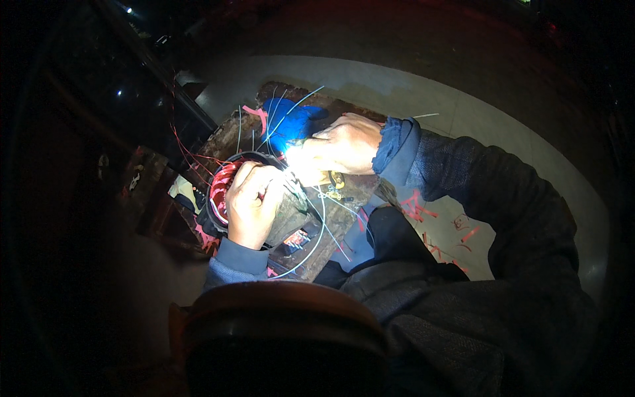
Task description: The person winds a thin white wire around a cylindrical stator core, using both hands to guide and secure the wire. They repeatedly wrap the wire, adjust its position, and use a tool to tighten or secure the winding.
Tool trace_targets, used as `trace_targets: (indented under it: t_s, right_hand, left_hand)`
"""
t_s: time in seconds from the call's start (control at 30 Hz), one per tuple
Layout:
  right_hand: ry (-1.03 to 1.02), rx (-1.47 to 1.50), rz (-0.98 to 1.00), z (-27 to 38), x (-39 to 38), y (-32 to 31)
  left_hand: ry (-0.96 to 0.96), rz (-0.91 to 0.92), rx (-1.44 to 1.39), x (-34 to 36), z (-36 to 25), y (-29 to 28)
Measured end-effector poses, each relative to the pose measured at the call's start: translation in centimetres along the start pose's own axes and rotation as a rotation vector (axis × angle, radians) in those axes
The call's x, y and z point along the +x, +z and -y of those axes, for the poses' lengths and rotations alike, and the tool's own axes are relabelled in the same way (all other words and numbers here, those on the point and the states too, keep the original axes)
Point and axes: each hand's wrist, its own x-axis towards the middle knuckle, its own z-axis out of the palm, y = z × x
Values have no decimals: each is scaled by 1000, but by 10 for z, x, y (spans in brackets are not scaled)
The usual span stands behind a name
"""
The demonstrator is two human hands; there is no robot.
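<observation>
My left hand (251, 202) is closed on the rim of a round motor stator (221, 185) with reddish copper windings in a black ring. My right hand (340, 145) reaches in from the right and presses its fingers at the stator's upper edge, where a bright light washes out the detail; whether it holds a tool or wire there is hidden by the glare. Thin pale wires (317, 225) loop from the stator across a worn wooden board (344, 205). A blue cloth (288, 126) lies just behind my right hand.
Pink paper strips (254, 116) and scraps (413, 208) lie on the board and the pale floor (463, 112). A dark round object (284, 331) fills the lower foreground. The left side is dark, with loose red wire (182, 142) trailing off.
</observation>
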Motion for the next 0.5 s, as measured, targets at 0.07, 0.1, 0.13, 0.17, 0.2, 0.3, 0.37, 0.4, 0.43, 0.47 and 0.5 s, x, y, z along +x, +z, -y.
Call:
trace_targets:
  t_s: [0.07, 0.1, 0.13, 0.17, 0.2, 0.3, 0.37, 0.4, 0.43, 0.47, 0.5]
  right_hand:
    - [-12, 25, 3, -1, 1, 1]
    - [-15, 37, 10, -2, 2, 3]
    - [-18, 51, 15, -2, 4, 6]
    - [50, 182, 17, -2, 7, 10]
    - [120, 312, 18, -1, 11, 14]
    - [446, 684, 230, -4, 20, 16]
    - [594, 825, 405, -4, 25, 13]
    - [611, 845, 477, -3, 27, 10]
    - [627, 864, 549, -1, 28, 8]
    - [447, 595, 394, 2, 27, 6]
    - [265, 328, 238, 8, 24, 4]
  left_hand:
    - [12, -9, 15, -1, 2, 1]
    - [-7, -4, 11, -1, 3, 1]
    - [-16, 0, 0, -1, 4, 1]
    - [-20, 12, 0, -1, 5, 0]
    - [-23, 26, 0, -1, 6, 0]
    - [-21, 14, 14, -2, 7, 1]
    - [-9, 18, 21, -2, 7, 2]
    - [-4, 18, 24, -1, 6, 2]
    - [-4, 25, 26, -1, 6, 2]
    - [-4, 31, 29, 0, 6, 2]
    - [0, 35, 48, 0, 5, 2]
